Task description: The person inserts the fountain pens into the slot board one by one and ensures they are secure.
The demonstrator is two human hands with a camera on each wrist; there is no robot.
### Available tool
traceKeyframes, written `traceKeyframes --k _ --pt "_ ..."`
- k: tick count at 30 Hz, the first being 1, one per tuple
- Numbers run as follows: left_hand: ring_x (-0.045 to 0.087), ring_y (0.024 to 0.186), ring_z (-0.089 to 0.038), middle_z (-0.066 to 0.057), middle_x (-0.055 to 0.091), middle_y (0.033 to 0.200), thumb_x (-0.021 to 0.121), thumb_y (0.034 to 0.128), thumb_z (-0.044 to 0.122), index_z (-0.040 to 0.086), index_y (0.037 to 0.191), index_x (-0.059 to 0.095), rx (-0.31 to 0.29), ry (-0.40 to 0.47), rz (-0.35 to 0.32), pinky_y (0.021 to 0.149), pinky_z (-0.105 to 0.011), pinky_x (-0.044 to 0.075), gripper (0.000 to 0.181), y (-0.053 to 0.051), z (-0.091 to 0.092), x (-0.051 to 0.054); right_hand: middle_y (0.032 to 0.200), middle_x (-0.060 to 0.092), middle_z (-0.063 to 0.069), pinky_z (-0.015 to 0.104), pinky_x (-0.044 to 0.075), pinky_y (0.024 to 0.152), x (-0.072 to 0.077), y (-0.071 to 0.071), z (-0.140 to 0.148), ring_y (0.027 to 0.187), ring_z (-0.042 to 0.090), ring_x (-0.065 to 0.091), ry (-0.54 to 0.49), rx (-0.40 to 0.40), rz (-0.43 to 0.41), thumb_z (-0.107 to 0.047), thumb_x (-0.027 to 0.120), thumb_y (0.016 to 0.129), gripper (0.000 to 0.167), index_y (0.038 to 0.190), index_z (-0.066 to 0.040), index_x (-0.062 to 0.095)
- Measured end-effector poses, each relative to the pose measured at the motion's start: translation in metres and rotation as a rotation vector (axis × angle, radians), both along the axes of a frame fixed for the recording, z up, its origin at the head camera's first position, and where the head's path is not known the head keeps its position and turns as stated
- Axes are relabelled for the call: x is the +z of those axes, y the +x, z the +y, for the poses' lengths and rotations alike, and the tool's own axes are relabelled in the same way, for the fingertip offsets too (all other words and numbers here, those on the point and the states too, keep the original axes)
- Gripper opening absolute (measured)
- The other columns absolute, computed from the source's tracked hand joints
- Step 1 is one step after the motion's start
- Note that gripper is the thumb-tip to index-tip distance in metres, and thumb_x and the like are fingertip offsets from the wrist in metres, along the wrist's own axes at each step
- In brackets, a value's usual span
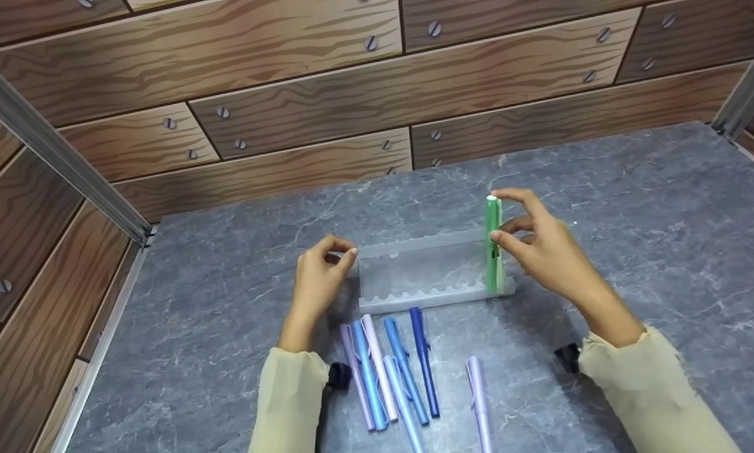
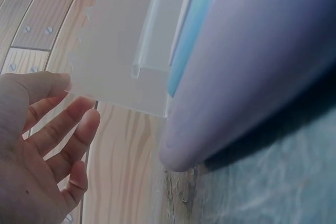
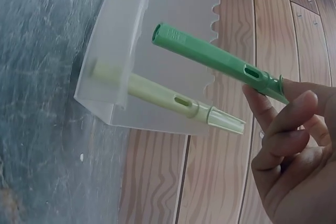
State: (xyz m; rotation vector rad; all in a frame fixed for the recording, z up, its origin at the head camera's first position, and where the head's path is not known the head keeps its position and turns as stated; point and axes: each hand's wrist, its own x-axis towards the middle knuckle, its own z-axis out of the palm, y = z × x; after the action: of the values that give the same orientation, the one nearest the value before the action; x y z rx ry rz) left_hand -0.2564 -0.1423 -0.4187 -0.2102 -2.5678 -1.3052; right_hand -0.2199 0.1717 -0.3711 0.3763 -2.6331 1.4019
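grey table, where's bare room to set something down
Free: between left wall and left hand, right of the right hand, and between rack and back wall. Crowded: in front of the rack, where pens lie between the sleeves.

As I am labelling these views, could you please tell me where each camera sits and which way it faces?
Head: worn on the head, facing forward and down at the translucent rack and loose pens; left hand, right hand and sleeves show.
Left wrist: on that wrist, facing the translucent rack's end, a purple pen up close; only the left hand shows.
Right wrist: on that wrist, facing the green pen and pale green pen; only the right hand shows.
Head and right wrist share the green pen.
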Motion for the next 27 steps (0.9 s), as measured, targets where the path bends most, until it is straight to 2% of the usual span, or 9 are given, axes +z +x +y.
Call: traceKeyframes --k 10,14,23,27 --pt "0.067 0.079 -0.024 -0.009 0.073 0.091 0.069 0.0884 0.016 0.008 0.090 0.071 0.009 0.008 0.015 0.070 -0.032 0.054 0.009 0.000 0.000 0.000 0.095 0.071 0.019 0.025 0.045 0.042 -0.011 -0.007 -0.003 0.046 0.008 0.057 0.010 -0.035 0.085 -0.008 0.059 0.095 0.050 0.140 -0.019 0.040" --pt "0.067 0.078 -0.026 -0.009 0.073 0.090 0.069 0.0881 0.016 0.007 0.090 0.071 0.012 0.011 0.019 0.070 -0.033 0.053 0.009 0.000 0.000 0.000 0.094 0.071 0.019 0.024 0.045 0.043 -0.015 -0.008 -0.005 0.045 0.007 0.056 0.017 -0.038 0.110 -0.007 0.060 0.094 0.050 0.139 -0.017 0.041" --pt "0.067 0.078 -0.027 -0.009 0.073 0.090 0.069 0.0879 0.016 0.007 0.090 0.071 0.008 0.016 0.014 0.070 -0.032 0.052 0.009 -0.001 0.000 -0.002 0.092 0.072 0.018 0.024 0.044 0.043 -0.021 -0.009 -0.006 0.046 0.019 0.060 0.049 -0.043 0.110 -0.005 0.062 0.093 0.050 0.138 -0.016 0.042" --pt "0.067 0.078 -0.027 -0.010 0.073 0.090 0.069 0.0881 0.015 0.006 0.090 0.071 0.000 0.013 0.028 0.071 -0.033 0.053 0.009 -0.001 -0.001 -0.001 0.091 0.072 0.018 0.024 0.045 0.043 -0.023 -0.011 -0.007 0.042 0.013 0.056 0.067 -0.040 0.117 -0.006 0.063 0.092 0.050 0.137 -0.015 0.043"
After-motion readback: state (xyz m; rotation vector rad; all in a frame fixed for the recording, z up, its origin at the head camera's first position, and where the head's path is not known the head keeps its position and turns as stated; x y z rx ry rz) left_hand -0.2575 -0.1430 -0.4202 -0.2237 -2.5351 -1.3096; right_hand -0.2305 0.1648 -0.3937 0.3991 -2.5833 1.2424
